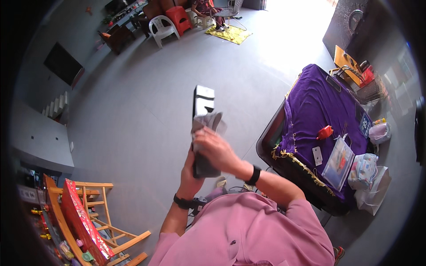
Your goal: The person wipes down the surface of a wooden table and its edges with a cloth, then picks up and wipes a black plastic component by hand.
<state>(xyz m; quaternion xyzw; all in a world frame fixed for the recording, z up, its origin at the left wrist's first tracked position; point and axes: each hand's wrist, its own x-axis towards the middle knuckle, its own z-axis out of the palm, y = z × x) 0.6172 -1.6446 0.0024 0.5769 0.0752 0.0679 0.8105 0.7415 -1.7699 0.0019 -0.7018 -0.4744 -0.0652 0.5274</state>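
In front of my chest, over the grey floor, I hold up a long, flat, dark object [204,94] whose far end shows a shiny white face with black bands. I cannot make out what kind of object it is. My left hand [191,170] grips its near left edge, the fingers partly hidden behind it. Pressed onto its middle is a crumpled greyish cloth [207,121], bunched under the fingers of my right hand [216,148]. The right hand and the cloth are slightly blurred.
On the right stands a table with a purple cloth [310,102], bearing a red item [325,132], a clear pouch [338,162] and bags. Wooden frames [106,208] stand at lower left. Far off are a white chair [162,30], a red stool [179,20] and a seated person [208,11].
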